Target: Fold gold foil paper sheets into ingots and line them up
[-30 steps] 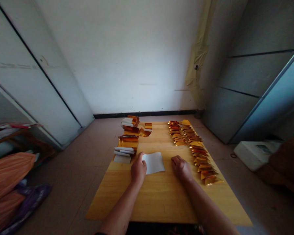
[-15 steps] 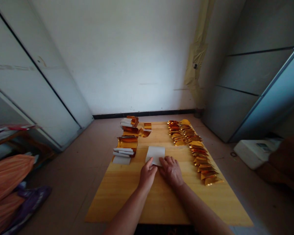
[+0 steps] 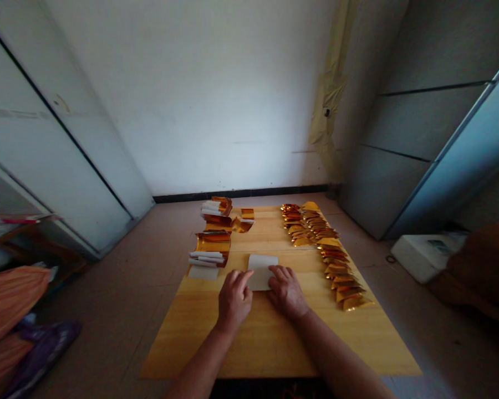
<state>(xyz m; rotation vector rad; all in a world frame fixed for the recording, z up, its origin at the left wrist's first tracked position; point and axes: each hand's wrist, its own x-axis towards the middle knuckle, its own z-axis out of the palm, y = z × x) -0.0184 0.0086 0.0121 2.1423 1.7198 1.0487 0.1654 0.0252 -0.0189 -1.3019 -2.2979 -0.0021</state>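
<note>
One white paper sheet [image 3: 261, 271] lies on the wooden table [image 3: 274, 343] just above centre frame, its long axis running roughly away from the person, well apart from the table's front edge. The left hand [image 3: 234, 302], fingers part curled, touches the sheet's lower left edge with its index finger, grip state not determinable; the right hand [image 3: 286, 291] lies open, fingers flat on its lower right corner, gripping nothing. Two foil-and-paper stacks [image 3: 213, 242] stand near its left side, and two rows of folded gold foil pieces [image 3: 328, 260] run upper right, with a narrow gap beside the right hand.
</note>
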